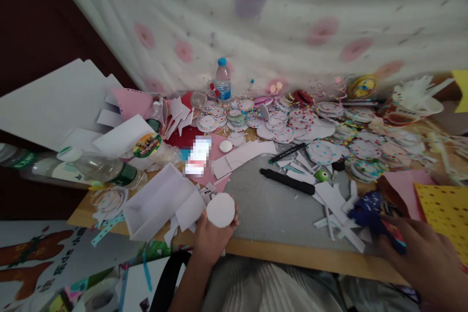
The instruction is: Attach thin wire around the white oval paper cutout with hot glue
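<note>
Holding a white paper disc (221, 210) in left hand (210, 234), can't tell if gripping blurry blue tool (368, 215) with right hand (420, 248) tbh.

Dim light, top L v. dark, R hand (426, 248) blurry, bright scrn (198, 157) pixelated

Behind the table (278, 250), a white flowered curtain (285, 34) is hung; left of the table, a dark surface (32, 24) is seen, dimly lit.

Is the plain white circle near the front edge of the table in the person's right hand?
No, the white circle is held in the left hand.
</note>
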`<move>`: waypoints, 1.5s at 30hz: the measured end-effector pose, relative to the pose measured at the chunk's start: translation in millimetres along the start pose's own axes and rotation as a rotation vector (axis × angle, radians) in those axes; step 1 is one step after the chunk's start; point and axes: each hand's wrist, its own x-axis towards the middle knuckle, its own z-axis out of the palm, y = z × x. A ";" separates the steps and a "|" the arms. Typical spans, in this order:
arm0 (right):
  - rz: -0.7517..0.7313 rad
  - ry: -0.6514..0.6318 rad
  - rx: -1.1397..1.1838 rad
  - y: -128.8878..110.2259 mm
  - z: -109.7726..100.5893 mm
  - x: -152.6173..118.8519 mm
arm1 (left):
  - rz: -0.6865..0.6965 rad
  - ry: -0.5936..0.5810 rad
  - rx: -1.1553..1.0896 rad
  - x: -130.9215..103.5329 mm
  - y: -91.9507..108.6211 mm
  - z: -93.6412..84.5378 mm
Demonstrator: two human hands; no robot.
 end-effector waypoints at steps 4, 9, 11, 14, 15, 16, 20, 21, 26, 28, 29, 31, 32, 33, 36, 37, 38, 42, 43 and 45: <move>-0.407 0.212 0.275 -66.7 -38.8 44.9 | -0.047 0.045 -0.001 6.8 -5.3 3.8; -0.890 0.017 0.448 -188.7 -37.5 104.4 | -0.045 0.032 0.018 4.3 -10.3 15.0; -0.977 0.000 0.444 -219.5 -25.3 123.5 | -0.015 0.009 0.031 -1.8 -10.7 16.4; -1.026 0.001 0.485 -237.2 -15.0 143.1 | 0.016 -0.013 0.052 -13.3 -9.7 10.7; -1.023 0.006 0.507 -236.9 -15.7 146.4 | 0.031 -0.007 0.062 -16.6 -8.9 7.7; -1.006 0.016 0.535 -234.4 -18.5 147.8 | 0.056 0.003 0.073 -19.2 -7.9 5.0; -0.774 0.084 0.678 -215.0 -41.8 134.6 | 0.165 0.015 0.119 -19.3 -3.7 9.3; -0.686 0.103 0.717 -210.4 -47.8 127.4 | 0.177 -0.003 0.123 -17.0 -3.5 15.4; -0.312 0.142 0.852 -199.7 -62.4 84.4 | 0.106 -0.124 0.101 -3.3 -13.4 58.6; -0.254 0.127 0.868 -198.7 -62.1 71.0 | 0.035 -0.173 0.077 -0.9 -21.4 71.8; -0.232 0.112 0.874 -197.8 -61.6 65.9 | 0.001 -0.197 0.056 -0.6 -25.4 76.6; -0.175 0.041 0.937 -194.9 -61.0 59.0 | -0.043 -0.228 -0.009 -1.2 -32.5 82.7; -0.133 -0.019 1.013 -192.8 -61.1 56.7 | -0.049 -0.229 -0.044 -1.8 -35.2 84.5; -0.085 -0.096 1.121 -190.4 -61.6 54.9 | -0.046 -0.220 -0.077 -2.3 -37.3 85.8; 0.055 -0.345 1.516 -182.7 -63.9 49.2 | -0.009 -0.160 -0.143 -2.7 -39.7 87.3; 0.093 -0.415 1.620 -180.1 -64.7 46.7 | 0.003 -0.136 -0.158 -2.3 -39.3 87.4; 0.122 -0.471 1.695 -177.3 -65.2 43.8 | 0.011 -0.113 -0.175 -1.6 -38.5 87.5; 0.158 -0.516 1.746 -166.3 -65.4 31.2 | 0.016 -0.037 -0.263 1.8 -32.4 88.4; 0.135 -0.493 1.729 -164.7 -65.2 28.4 | 0.018 -0.024 -0.283 2.7 -31.1 89.0; 0.060 -0.446 1.679 -164.9 -64.9 23.9 | 0.015 -0.004 -0.314 4.3 -30.5 90.9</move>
